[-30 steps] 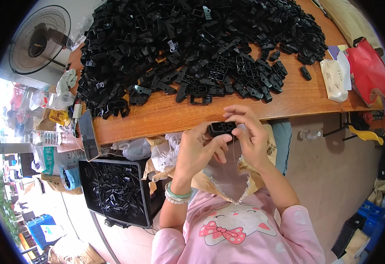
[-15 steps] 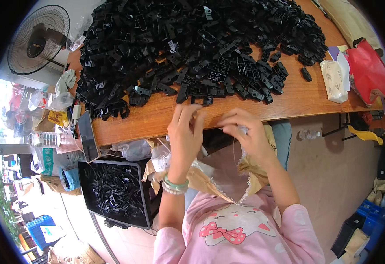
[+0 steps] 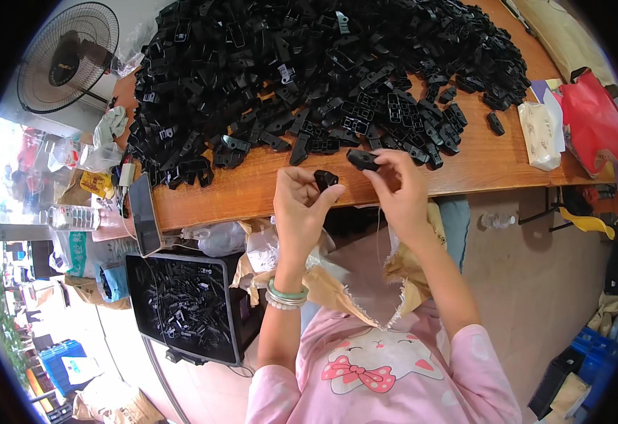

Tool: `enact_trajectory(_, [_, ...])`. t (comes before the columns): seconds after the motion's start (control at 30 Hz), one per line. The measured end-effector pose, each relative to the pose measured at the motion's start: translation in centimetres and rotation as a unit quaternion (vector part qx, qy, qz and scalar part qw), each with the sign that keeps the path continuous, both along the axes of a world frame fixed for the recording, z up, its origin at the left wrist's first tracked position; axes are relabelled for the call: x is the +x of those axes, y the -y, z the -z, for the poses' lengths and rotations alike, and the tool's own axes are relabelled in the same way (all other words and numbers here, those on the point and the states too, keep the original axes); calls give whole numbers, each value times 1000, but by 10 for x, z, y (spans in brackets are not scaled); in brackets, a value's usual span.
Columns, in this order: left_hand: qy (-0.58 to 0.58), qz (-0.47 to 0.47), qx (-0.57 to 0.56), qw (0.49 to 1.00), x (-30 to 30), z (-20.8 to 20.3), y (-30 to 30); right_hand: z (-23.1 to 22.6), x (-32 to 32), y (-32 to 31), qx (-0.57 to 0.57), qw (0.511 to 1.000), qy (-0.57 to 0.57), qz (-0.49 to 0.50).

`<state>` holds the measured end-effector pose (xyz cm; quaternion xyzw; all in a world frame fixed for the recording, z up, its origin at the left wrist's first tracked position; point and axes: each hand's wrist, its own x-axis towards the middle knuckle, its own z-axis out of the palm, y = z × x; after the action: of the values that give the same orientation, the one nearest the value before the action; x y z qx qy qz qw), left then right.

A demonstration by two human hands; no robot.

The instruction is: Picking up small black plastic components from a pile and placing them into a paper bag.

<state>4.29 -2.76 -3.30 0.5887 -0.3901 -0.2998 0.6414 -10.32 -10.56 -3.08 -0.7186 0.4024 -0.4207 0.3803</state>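
Note:
Between the thumb and fingers of my left hand [image 3: 300, 201] is a small black plastic part [image 3: 325, 181]. My right hand [image 3: 399, 185] pinches another black plastic part [image 3: 363, 160] by its right end, just over the table's near edge. The two parts are a short way apart. Beyond my hands a large heap of similar black plastic parts [image 3: 309, 78] covers much of the wooden table [image 3: 245, 191]. The heap's nearest pieces lie close to my right fingertips.
Below the table edge at left stands a black bin [image 3: 232, 311] of small dark pieces. An opened brown sack [image 3: 344, 297] lies across my lap. A phone-like panel [image 3: 145, 212] leans at the table's left corner. At right are a tissue pack [image 3: 539, 134] and a red bag [image 3: 595, 120].
Both hands have come up with a black part in each; no part was visible in them before. My right hand has moved up to the heap's near edge.

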Motion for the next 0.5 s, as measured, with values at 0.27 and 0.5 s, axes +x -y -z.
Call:
enact_trajectory(0.27, [-262,137,74,952,-14,-18,-2,-9,-5,-16,22,982,183,-46])
enact_trajectory(0.5, [-236,157,88,955,-12,-22,-5,-11,-10,-12,-107,978,122,-130])
